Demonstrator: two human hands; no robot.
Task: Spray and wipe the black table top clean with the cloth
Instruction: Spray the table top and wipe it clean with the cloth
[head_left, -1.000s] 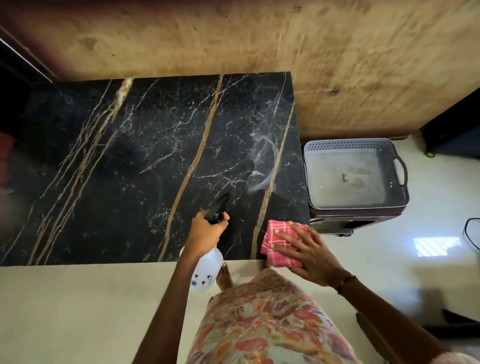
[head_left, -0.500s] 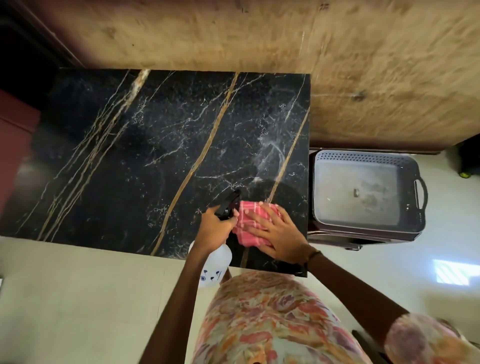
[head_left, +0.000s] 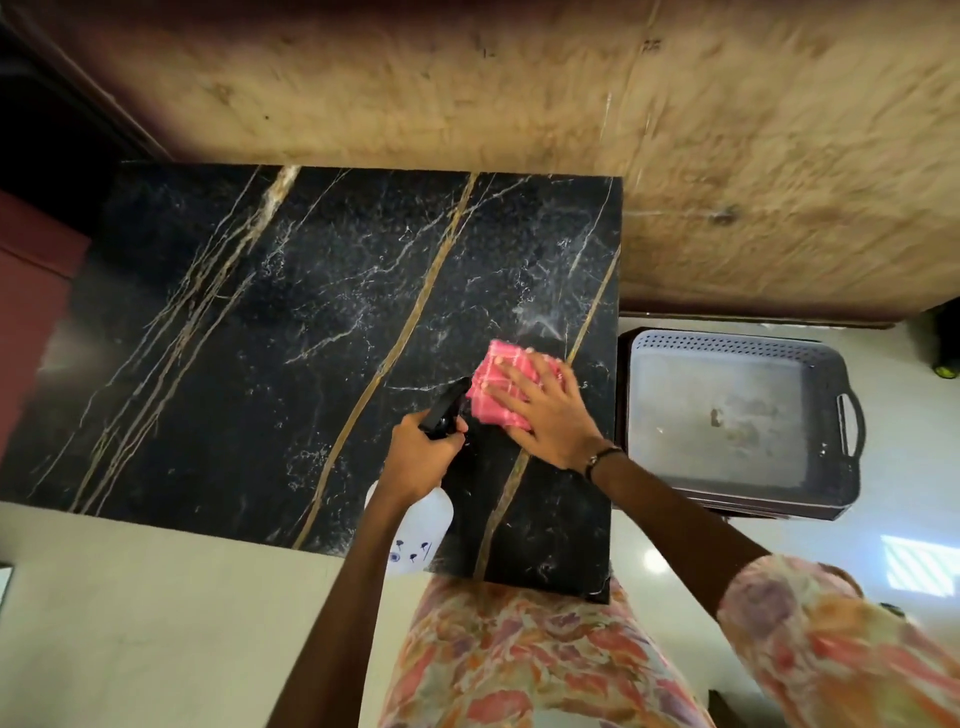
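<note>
A person's right hand (head_left: 545, 415) pressed flat, fingers straight, on a folded pink cloth (head_left: 498, 387) near the black marble table top's (head_left: 260, 338) right edge, while the left hand (head_left: 421, 460) gripped a spray bottle (head_left: 415, 535), its long axis running from the near edge up-right, nozzle toward the cloth. A squeeze then would likely wet the hand.
</note>
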